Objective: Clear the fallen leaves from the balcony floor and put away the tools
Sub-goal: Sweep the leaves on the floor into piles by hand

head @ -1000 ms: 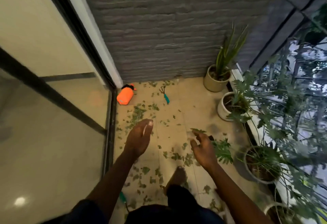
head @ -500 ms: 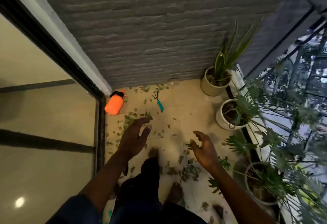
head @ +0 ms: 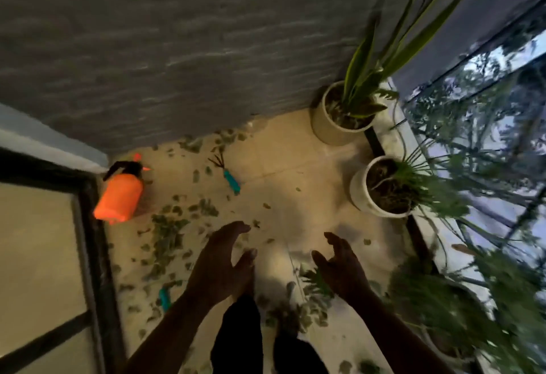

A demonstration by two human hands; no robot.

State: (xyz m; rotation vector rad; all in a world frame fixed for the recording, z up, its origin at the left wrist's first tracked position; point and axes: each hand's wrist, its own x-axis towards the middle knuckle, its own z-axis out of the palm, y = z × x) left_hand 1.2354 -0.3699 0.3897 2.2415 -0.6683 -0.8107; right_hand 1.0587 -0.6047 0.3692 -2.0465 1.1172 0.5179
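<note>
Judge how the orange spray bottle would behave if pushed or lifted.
The spray bottle lies on its side on the floor; its round body would probably roll if pushed. It looks like stiff plastic, so likely keeps its shape when gripped. Its fill cannot be seen, so weight is uncertain.

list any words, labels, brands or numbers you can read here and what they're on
None can be read. The orange spray bottle, the hand rake and the white pot show no lettering, and the frame is motion-blurred.
</note>
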